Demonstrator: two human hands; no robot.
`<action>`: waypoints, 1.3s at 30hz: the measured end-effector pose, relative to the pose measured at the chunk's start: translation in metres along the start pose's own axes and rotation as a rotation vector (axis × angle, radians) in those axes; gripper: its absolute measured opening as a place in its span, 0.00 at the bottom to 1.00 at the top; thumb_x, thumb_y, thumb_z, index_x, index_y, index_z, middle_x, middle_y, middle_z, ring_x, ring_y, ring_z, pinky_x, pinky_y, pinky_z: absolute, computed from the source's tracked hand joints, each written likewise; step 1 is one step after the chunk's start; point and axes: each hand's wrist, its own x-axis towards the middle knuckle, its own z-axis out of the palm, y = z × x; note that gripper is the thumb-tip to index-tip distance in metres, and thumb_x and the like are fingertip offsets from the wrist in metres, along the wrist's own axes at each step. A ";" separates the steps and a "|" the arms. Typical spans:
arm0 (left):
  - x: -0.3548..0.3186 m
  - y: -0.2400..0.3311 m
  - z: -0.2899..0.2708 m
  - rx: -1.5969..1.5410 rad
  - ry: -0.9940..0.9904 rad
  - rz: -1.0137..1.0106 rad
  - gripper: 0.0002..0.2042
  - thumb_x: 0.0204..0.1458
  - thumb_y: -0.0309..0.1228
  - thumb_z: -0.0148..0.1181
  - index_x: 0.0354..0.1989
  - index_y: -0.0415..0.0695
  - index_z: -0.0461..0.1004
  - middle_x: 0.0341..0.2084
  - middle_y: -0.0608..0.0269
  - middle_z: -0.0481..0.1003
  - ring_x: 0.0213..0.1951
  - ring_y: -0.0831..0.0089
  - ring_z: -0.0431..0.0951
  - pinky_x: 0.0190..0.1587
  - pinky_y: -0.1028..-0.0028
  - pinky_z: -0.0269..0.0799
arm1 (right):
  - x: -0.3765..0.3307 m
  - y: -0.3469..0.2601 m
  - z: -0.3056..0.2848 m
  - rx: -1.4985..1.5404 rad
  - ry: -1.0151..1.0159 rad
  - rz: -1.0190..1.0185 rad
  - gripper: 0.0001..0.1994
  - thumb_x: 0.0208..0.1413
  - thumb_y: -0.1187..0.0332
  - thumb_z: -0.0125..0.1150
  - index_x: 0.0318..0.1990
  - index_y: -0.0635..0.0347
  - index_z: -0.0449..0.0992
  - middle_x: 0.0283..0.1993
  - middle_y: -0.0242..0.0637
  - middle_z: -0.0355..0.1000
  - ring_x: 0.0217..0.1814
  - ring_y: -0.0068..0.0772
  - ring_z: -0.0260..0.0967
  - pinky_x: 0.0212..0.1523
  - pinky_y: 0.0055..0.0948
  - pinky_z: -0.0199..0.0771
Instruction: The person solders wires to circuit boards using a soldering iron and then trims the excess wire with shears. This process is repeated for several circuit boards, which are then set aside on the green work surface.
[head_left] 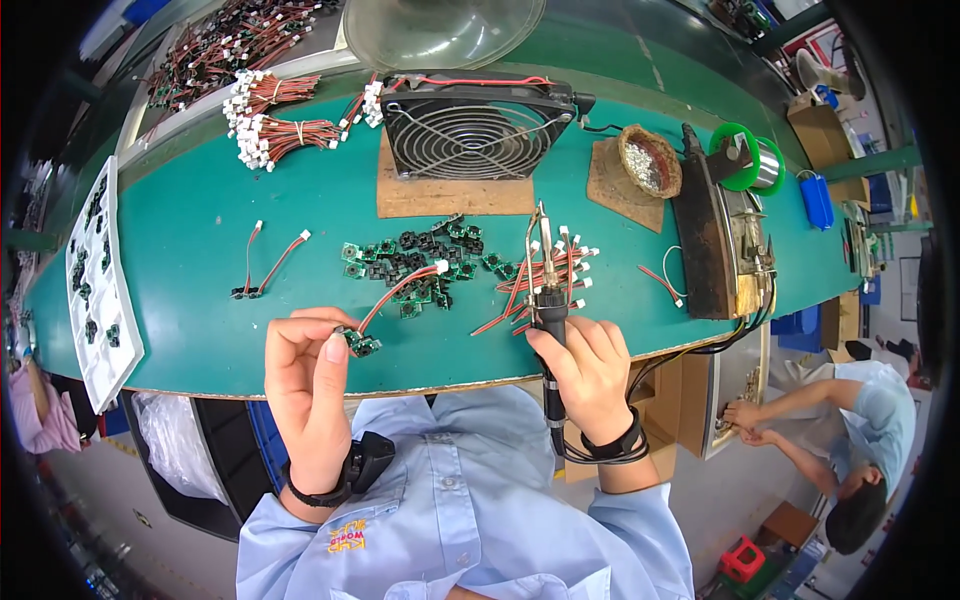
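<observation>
Near the front edge of the table, my left hand point(308, 385) pinches a small green circuit board point(364, 346) between thumb and fingers. From that board a short red wire lead point(385, 303) rises to a white plug. My right hand point(590, 372) is wrapped round the black handle of a soldering iron point(551, 312), its metal tip pointing up and away from me, apart from the board. Beyond my hands lies a pile of small green and black boards point(410, 258). Several loose red wire leads point(572, 262) lie behind the iron.
A black fan point(473, 135) stands at the back, beside bundled wire leads point(287, 140). Right of it are a round tin point(648, 163), a green solder spool point(738, 158) and a dark metal block point(702, 240). A white sheet point(110, 300) with boards lies left. Another person point(860, 420) works at right.
</observation>
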 end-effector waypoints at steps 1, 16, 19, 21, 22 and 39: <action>-0.001 0.000 -0.001 0.044 -0.001 0.037 0.04 0.55 0.22 0.48 0.37 0.38 0.62 0.35 0.58 0.69 0.35 0.79 0.67 0.40 0.79 0.62 | 0.001 0.001 0.000 0.000 0.003 0.001 0.17 0.37 0.74 0.59 0.40 0.55 0.71 0.29 0.33 0.68 0.33 0.34 0.66 0.32 0.31 0.62; -0.001 0.011 0.020 0.380 -0.542 -0.018 0.05 0.49 0.19 0.54 0.35 0.35 0.71 0.25 0.60 0.69 0.25 0.75 0.69 0.28 0.78 0.65 | 0.010 -0.025 -0.008 0.715 0.241 0.351 0.20 0.41 0.87 0.63 0.39 0.59 0.61 0.31 0.41 0.72 0.33 0.30 0.70 0.37 0.25 0.69; -0.001 0.014 0.029 0.379 -0.575 -0.052 0.05 0.48 0.18 0.55 0.33 0.34 0.71 0.24 0.59 0.70 0.24 0.74 0.69 0.28 0.78 0.65 | 0.012 -0.034 -0.014 0.775 0.202 0.362 0.20 0.41 0.86 0.62 0.39 0.58 0.61 0.31 0.41 0.73 0.34 0.30 0.71 0.37 0.25 0.69; 0.000 0.015 0.032 0.352 -0.551 -0.081 0.05 0.47 0.19 0.56 0.32 0.34 0.71 0.22 0.58 0.70 0.23 0.73 0.70 0.27 0.77 0.64 | 0.013 -0.035 -0.018 0.805 0.184 0.372 0.20 0.42 0.86 0.62 0.39 0.57 0.61 0.31 0.40 0.73 0.34 0.30 0.71 0.37 0.25 0.69; 0.000 0.015 0.031 0.354 -0.553 -0.081 0.05 0.47 0.19 0.56 0.32 0.34 0.71 0.22 0.58 0.70 0.23 0.73 0.70 0.27 0.77 0.64 | 0.015 -0.035 -0.019 0.773 0.164 0.345 0.20 0.42 0.86 0.62 0.39 0.57 0.61 0.32 0.39 0.74 0.34 0.30 0.71 0.37 0.26 0.68; -0.002 0.004 0.030 0.209 -0.580 -0.169 0.03 0.48 0.20 0.55 0.31 0.36 0.70 0.23 0.60 0.69 0.21 0.74 0.69 0.23 0.76 0.63 | 0.016 -0.029 -0.016 0.569 0.121 0.060 0.18 0.38 0.75 0.63 0.41 0.56 0.70 0.31 0.30 0.72 0.27 0.27 0.67 0.41 0.32 0.62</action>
